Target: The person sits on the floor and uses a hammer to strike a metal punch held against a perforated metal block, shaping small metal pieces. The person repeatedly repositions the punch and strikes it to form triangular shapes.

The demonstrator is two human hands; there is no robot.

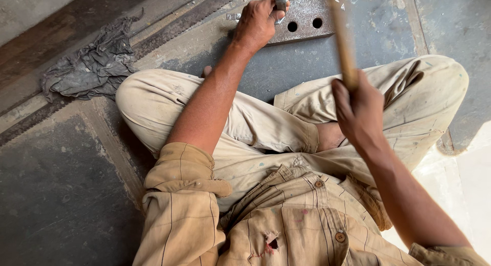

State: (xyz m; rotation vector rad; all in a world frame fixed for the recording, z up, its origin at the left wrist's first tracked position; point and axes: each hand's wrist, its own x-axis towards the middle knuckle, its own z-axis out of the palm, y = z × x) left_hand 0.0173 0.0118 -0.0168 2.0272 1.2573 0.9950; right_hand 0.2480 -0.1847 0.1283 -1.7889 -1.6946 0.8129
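Note:
I sit cross-legged on the floor in beige trousers. My left hand point(257, 21) reaches forward and grips a short grey metal punch point(281, 1), holding it upright against a grey steel plate point(306, 21) that has two round holes. A small flat metal piece point(233, 16) sticks out to the left under that hand. My right hand point(359, 110) is raised above my right knee, closed around a wooden handle point(341, 38) that runs up out of the top edge. The head of the tool is out of view.
A crumpled grey rag point(91, 66) lies on the floor at the left. A long dark toothed saw blade point(176, 24) runs diagonally behind my left knee. The floor is stained grey stone with pale bands. Bright light falls at the lower right.

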